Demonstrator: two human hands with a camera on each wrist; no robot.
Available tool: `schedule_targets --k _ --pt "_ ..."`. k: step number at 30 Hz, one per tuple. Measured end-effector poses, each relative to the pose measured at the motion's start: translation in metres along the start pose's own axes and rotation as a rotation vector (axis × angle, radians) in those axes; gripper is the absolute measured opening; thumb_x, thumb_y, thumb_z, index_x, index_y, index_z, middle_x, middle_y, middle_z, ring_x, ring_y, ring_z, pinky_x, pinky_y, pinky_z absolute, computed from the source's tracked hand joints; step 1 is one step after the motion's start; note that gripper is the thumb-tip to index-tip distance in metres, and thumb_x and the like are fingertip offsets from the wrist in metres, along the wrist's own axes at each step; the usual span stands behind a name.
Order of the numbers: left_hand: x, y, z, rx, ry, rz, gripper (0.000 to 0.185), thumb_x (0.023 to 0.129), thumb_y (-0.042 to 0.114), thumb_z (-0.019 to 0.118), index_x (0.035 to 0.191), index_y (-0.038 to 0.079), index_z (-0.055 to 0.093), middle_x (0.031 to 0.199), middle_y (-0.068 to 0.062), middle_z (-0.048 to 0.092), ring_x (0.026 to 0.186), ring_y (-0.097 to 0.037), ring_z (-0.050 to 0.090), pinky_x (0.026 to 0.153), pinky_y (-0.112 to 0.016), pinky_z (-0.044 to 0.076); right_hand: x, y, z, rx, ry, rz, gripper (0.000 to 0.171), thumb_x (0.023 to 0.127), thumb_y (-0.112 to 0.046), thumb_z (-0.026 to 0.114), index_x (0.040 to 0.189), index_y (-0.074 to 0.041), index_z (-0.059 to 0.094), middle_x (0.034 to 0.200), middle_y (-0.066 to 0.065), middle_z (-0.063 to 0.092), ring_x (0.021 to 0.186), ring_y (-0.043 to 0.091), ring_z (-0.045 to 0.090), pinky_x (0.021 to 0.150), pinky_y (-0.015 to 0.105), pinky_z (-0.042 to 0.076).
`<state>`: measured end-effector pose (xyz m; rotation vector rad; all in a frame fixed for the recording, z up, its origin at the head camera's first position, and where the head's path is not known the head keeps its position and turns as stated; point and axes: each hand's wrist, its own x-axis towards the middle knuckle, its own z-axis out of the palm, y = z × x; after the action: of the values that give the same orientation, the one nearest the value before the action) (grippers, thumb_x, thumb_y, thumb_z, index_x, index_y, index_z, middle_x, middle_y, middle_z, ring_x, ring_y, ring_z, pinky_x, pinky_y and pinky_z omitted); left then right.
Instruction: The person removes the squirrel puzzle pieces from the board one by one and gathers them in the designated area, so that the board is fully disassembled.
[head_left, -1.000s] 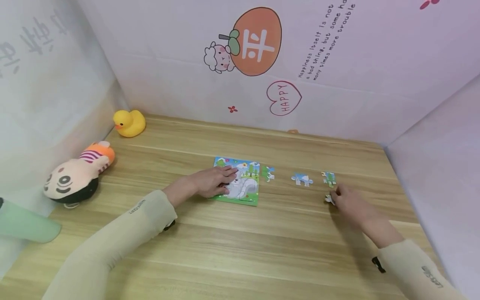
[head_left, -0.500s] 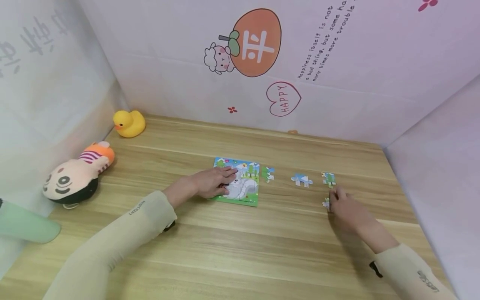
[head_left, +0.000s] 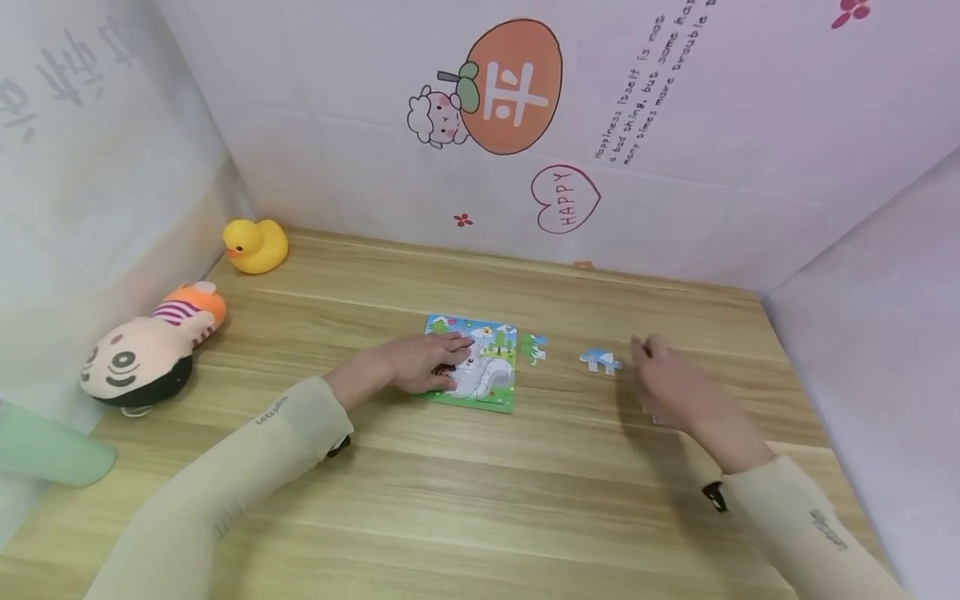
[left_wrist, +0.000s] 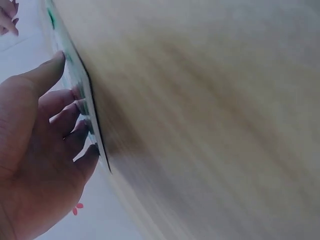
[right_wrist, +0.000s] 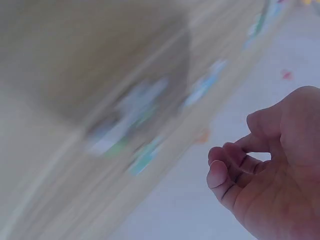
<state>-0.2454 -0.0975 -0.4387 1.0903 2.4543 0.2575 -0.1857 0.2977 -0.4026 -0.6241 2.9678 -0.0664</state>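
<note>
Puzzle board [head_left: 474, 367] lies flat near the middle of the table [head_left: 480, 492], partly filled with a white animal picture. Left hand [head_left: 422, 364] rests on the board's 9 o'clock half, fingers straight and spread, grip wide and pressing, not pinching; the left wrist view shows fingertips [left_wrist: 85, 107] on the board's edge. Loose green piece [head_left: 534, 348] sits just beside the board at its 3 o'clock edge, not touching as far as I can tell. Blue piece [head_left: 599, 361] lies farther out at 3 o'clock, apart. Right hand [head_left: 670, 385] hovers blurred at 3 o'clock of the blue piece, covering whatever lies beneath; a pale scrap shows at its lower edge. The right wrist view shows fingers [right_wrist: 227, 167] curled toward the thumb; whether they pinch a piece I cannot tell. Risks, as judged: a fast-moving right hand could sweep the blue piece off line or toward the table's 3 o'clock edge; a thin piece held by fingertips could slip. If the left hand eases, the board may skid when a piece is pushed in. Rubber duck [head_left: 256, 246] and plush doll [head_left: 146, 350] lie well off at 9 to 10 o'clock.
</note>
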Motion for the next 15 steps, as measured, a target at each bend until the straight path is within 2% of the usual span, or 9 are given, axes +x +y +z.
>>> schedule_targets --k 3,8,11,15 --pt "0.000 -0.001 0.000 -0.019 -0.003 -0.011 0.067 0.107 0.035 0.058 0.163 0.009 0.034 0.176 -0.008 0.021 0.165 -0.030 0.019 0.136 -0.049 0.021 0.022 -0.032 -0.003 0.069 -0.003 -0.036 0.055 0.106 -0.009 0.050 0.153 0.015 0.035 0.130 0.033 0.054 0.095 0.029 0.065 0.075 0.040 0.062" --pt "-0.001 -0.003 0.000 -0.050 0.050 -0.015 0.070 0.105 0.036 0.061 0.163 0.007 0.032 0.175 -0.009 0.025 0.164 -0.031 0.022 0.135 -0.050 0.022 0.056 -0.084 0.000 0.143 -0.018 -0.133 0.056 0.109 -0.019 0.051 0.156 0.007 0.038 0.132 0.024 0.056 0.094 0.021 0.064 0.077 0.034 0.061" --pt "-0.001 -0.005 -0.002 -0.046 0.096 -0.014 0.073 0.104 0.036 0.062 0.163 0.005 0.032 0.174 -0.011 0.026 0.163 -0.033 0.022 0.135 -0.053 0.020 0.073 -0.107 0.003 0.128 -0.041 -0.184 0.058 0.109 -0.024 0.053 0.156 0.006 0.039 0.138 0.022 0.056 0.105 0.023 0.065 0.088 0.037 0.062" --pt "-0.003 -0.008 -0.006 -0.033 0.128 -0.032 0.077 0.103 0.038 0.064 0.162 0.001 0.031 0.174 -0.015 0.024 0.163 -0.035 0.020 0.135 -0.054 0.018 0.090 -0.126 0.009 0.101 -0.090 -0.206 0.064 0.108 -0.032 0.057 0.158 0.004 0.038 0.141 0.018 0.054 0.115 0.024 0.064 0.099 0.039 0.060"
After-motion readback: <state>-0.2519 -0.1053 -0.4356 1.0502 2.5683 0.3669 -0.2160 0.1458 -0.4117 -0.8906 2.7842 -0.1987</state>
